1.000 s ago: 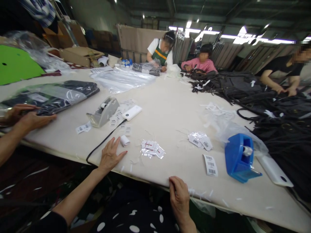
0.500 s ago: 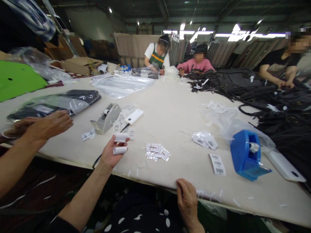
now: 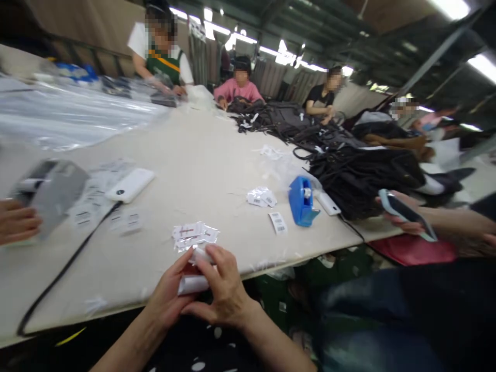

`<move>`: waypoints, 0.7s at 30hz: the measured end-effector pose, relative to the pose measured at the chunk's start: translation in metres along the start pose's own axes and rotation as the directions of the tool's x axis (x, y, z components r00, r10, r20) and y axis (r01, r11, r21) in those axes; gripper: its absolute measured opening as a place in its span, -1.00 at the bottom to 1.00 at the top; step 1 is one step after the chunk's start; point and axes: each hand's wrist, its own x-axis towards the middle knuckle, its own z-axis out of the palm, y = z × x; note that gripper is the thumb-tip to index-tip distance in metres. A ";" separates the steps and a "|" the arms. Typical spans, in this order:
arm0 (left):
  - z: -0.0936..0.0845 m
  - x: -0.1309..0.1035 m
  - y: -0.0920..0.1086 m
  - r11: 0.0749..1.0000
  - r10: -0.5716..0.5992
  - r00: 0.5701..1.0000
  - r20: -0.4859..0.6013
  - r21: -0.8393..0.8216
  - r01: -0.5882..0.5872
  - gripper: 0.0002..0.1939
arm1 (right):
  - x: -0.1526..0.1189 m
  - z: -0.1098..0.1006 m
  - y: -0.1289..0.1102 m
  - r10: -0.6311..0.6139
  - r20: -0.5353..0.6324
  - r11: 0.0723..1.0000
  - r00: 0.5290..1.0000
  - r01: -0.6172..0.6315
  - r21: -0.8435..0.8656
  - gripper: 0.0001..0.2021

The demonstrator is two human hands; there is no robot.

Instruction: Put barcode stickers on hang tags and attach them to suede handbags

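My left hand (image 3: 165, 294) is closed around two small white rolls, which look like rolled paper or labels. The lower white roll (image 3: 194, 284) lies across its fingers. My right hand (image 3: 228, 287) has come up against them, its fingertips gripping the upper white roll (image 3: 201, 254), which they partly cover. Both hands are above the table's front edge. Just beyond them lies a small pile of white hang tags (image 3: 196, 233) with red print.
On the table (image 3: 186, 170) stand a blue tape dispenser (image 3: 301, 204), a grey dispenser (image 3: 64, 191) and a white power bank (image 3: 130, 185) with a black cable. Barcode stickers (image 3: 277, 223) lie rightward. Dark garments (image 3: 349, 170) are heaped behind. A neighbour's hand (image 3: 405, 206) holds a phone.
The view has swung right and come nearer the table. My right hand has left the table edge and joined my left at the white rolls. A neighbour holding a phone has entered at right.
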 end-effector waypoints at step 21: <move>0.008 0.002 -0.051 0.964 -0.260 0.943 0.207 0.119 0.240 -0.73 | -0.049 -0.012 0.006 0.044 -0.055 0.999 0.997 -0.045 -0.026 -0.74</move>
